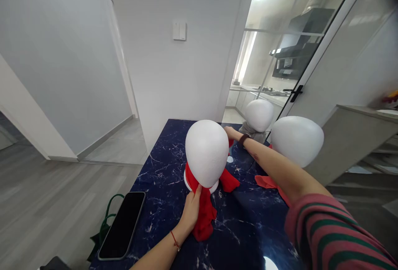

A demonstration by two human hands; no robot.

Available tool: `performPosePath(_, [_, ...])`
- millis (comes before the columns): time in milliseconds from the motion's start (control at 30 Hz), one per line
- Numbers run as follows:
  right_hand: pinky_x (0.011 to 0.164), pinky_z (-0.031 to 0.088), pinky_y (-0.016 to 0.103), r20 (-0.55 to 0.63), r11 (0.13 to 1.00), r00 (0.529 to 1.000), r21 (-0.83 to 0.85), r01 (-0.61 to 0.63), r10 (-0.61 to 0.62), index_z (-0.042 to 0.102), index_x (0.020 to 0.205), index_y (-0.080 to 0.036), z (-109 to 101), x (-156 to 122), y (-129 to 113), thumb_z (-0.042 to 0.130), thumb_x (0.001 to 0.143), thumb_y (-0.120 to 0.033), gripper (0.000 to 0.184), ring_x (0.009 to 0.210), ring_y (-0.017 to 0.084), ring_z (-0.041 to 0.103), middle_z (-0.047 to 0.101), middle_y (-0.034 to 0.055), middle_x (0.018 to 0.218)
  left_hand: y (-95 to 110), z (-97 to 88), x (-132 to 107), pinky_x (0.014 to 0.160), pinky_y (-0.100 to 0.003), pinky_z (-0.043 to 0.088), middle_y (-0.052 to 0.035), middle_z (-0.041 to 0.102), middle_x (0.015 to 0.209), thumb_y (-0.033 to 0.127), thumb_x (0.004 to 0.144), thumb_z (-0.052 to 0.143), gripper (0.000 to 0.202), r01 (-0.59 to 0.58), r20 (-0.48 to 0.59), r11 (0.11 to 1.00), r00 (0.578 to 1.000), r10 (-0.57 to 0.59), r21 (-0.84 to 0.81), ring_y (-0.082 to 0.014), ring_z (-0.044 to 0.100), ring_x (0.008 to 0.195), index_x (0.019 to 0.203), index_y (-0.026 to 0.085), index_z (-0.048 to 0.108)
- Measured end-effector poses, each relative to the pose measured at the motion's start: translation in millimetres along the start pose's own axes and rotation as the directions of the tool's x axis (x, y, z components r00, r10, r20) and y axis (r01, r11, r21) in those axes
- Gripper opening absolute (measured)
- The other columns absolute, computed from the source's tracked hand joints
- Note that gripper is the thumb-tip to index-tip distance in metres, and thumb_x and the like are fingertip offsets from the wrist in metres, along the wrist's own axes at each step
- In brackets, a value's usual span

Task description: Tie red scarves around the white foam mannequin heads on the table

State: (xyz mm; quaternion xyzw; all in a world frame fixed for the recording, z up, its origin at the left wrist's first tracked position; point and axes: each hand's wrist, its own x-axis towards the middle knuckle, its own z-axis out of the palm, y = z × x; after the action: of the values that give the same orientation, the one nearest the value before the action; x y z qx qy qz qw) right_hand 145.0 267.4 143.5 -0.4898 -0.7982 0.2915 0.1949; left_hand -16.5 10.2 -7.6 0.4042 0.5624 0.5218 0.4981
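A white foam head (207, 152) stands on the dark blue marble table (245, 228) in front of me, with a red scarf (205, 214) wrapped round its neck. My left hand (190, 210) grips the scarf's hanging front end. My right hand (231, 132) reaches behind the foam head, mostly hidden by it, next to a bit of red cloth there; what it holds cannot be seen. A dark watch band sits on that wrist.
A second foam head (297, 139) with red cloth (267, 183) beneath it stands to the right, a third one (259, 114) on grey cloth at the table's far end. A black phone (122, 224) lies at the table's left edge. A green bag (104, 226) sits on the floor.
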Motion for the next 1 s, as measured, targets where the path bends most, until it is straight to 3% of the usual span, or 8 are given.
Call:
performPosePath(167, [0.049,0.033,0.022,0.225,0.976,0.955,0.057,-0.208,0.191,0.062,0.051,-0.012,-24.3,-84.3,42.6,0.075,0.062,-0.038,0.031,0.041,0.007,0.040,0.053,0.0002,0.043,1.8,-0.1,0.7,0.052,-0.024,0.028,0.0036,0.042,0.055,0.066,0.079,0.045,0.053,-0.057,0.025,0.996,0.998,0.056,0.067,-0.0106,0.030,0.056,0.061,0.016,0.051])
performPosePath(300, [0.050,0.038,0.020,0.502,0.845,0.810,0.250,-0.472,0.304,0.065,0.059,-0.008,-37.5,-166.3,40.6,0.079,0.053,-0.024,0.022,0.045,0.008,0.050,0.061,0.0019,0.053,1.1,0.7,2.3,0.051,-0.025,0.027,0.0039,0.041,0.053,0.068,0.075,0.048,0.054,-0.054,0.008,0.994,0.999,0.053,0.090,-0.0106,0.030,0.054,0.058,0.017,0.049])
performPosePath(433, [0.055,0.043,0.019,0.661,0.850,0.717,0.228,-0.475,0.223,0.068,0.065,-0.008,-50.1,-220.8,27.9,0.079,0.051,-0.021,0.022,0.055,0.011,0.059,0.066,0.0039,0.062,1.7,1.8,2.1,0.049,-0.024,0.024,0.0045,0.037,0.050,0.069,0.070,0.052,0.055,-0.046,-0.027,0.995,0.998,0.048,0.091,-0.0099,0.028,0.052,0.055,0.018,0.046])
performPosePath(533, [0.056,0.043,0.018,0.554,0.839,0.828,0.407,-0.361,0.088,0.070,0.073,-0.009,-70.6,-246.2,39.5,0.079,0.055,-0.032,0.030,0.050,0.008,0.055,0.064,0.0014,0.057,2.4,2.0,1.5,0.047,-0.023,0.022,0.0051,0.036,0.049,0.069,0.069,0.053,0.055,-0.033,-0.026,0.995,0.999,0.035,0.089,-0.0090,0.027,0.051,0.054,0.018,0.044])
performPosePath(633, [0.060,0.045,0.022,0.149,0.657,0.989,0.747,-0.101,-0.018,0.069,0.074,-0.015,-89.4,-270.4,64.7,0.065,0.066,-0.052,0.038,0.040,0.004,0.047,0.048,-0.0062,0.037,2.2,1.7,2.7,0.046,-0.023,0.022,0.0046,0.039,0.050,0.068,0.070,0.052,0.054,-0.045,-0.008,0.996,0.999,0.046,0.083,-0.0088,0.028,0.050,0.056,0.016,0.048])
performPosePath(700, [0.057,0.043,0.022,-0.091,0.534,0.995,0.843,0.063,0.027,0.066,0.068,-0.018,-91.3,-283.5,77.3,0.053,0.072,-0.061,0.045,0.035,0.003,0.042,0.043,-0.0069,0.035,1.2,1.5,4.5,0.047,-0.023,0.024,0.0034,0.044,0.052,0.067,0.070,0.054,0.053,-0.071,0.008,0.996,0.997,0.071,0.060,-0.0091,0.030,0.051,0.060,0.014,0.052])
performPosePath(867, [0.057,0.050,0.022,-0.096,0.508,0.934,0.855,-0.099,0.345,0.066,0.096,-0.024,-36.8,-284.3,68.9,0.071,0.072,-0.041,0.029,0.061,0.012,0.063,0.070,0.0038,0.080,-0.8,2.1,8.1,0.049,-0.023,0.028,0.0011,0.051,0.055,0.064,0.067,0.059,0.051,-0.082,-0.002,0.996,0.997,0.082,0.018,-0.0105,0.037,0.052,0.064,0.013,0.057])
performPosePath(1000, [0.065,0.054,0.029,-0.028,0.574,0.954,0.804,-0.156,0.298,0.055,0.120,-0.025,48.6,-251.9,51.7,0.069,0.075,-0.040,0.049,0.070,0.016,0.065,0.069,0.0051,0.100,0.1,3.4,6.8,0.051,-0.024,0.032,-0.0009,0.055,0.056,0.061,0.068,0.060,0.049,-0.097,-0.006,0.995,0.995,0.097,0.006,-0.0126,0.042,0.054,0.066,0.012,0.061])
